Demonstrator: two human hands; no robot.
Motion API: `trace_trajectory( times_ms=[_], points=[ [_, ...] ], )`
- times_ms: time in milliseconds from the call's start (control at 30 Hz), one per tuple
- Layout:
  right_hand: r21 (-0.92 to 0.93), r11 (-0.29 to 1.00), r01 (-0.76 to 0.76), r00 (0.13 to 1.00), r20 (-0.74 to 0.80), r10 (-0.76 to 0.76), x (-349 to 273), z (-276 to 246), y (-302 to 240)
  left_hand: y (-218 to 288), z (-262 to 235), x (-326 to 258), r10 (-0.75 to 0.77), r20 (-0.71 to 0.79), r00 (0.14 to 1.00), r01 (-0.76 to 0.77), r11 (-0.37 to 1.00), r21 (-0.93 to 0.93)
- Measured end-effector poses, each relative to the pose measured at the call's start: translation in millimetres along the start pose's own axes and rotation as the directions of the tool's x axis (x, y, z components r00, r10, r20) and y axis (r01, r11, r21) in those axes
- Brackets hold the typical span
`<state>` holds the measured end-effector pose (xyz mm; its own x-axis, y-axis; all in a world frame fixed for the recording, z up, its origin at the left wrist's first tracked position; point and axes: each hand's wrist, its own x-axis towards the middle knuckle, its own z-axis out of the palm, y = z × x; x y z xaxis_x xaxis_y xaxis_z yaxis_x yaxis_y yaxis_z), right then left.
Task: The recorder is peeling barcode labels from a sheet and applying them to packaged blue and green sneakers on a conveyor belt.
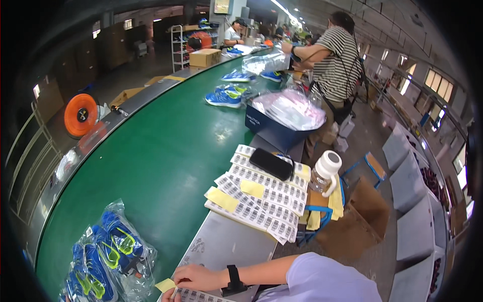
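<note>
At the lower edge, a sheet of barcode labels (201,296) lies under my hands on the metal table edge. My right hand (195,277), with a black watch on its wrist, is closed with curled fingers over the end of the sheet; what its fingertips pinch is hidden. Only the fingers of my left hand (172,296) show, gripping the sheet's left end. A yellow slip of paper (165,285) sticks out beside them. To the left, blue sports shoes (98,256) with lime trim lie in clear plastic bags on the green conveyor belt (146,146).
Further label sheets (261,209) are spread on the metal ledge, with a black phone (271,163) on them. A white-lidded bottle (327,168) stands beside. Beyond are a dark blue box (274,132) of plastic bags, more shoes (226,95) and a person in stripes (336,65).
</note>
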<state>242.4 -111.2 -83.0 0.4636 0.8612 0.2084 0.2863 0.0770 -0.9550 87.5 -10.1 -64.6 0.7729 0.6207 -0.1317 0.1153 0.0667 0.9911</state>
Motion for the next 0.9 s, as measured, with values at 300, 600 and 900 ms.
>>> trace_trajectory(
  times_ms=[300,600,900],
  points=[
    [-0.140,0.984,0.110,0.988,-0.094,-0.124,32.0,-3.8,4.8,18.9,-15.5,49.6,0.100,0.057,0.993,-0.113,0.941,0.319],
    [-0.202,0.972,-0.119,0.990,-0.096,0.101,9.3,8.2,-48.6,-26.7,-9.3,31.0,0.126,0.082,0.989,-0.119,0.988,-0.095],
    [-0.020,0.996,-0.086,0.969,-0.233,0.079,123.7,-36.7,-56.1,-13.2,-34.0,15.2,-0.003,-0.157,0.988,-0.023,0.986,-0.163]
  ],
)
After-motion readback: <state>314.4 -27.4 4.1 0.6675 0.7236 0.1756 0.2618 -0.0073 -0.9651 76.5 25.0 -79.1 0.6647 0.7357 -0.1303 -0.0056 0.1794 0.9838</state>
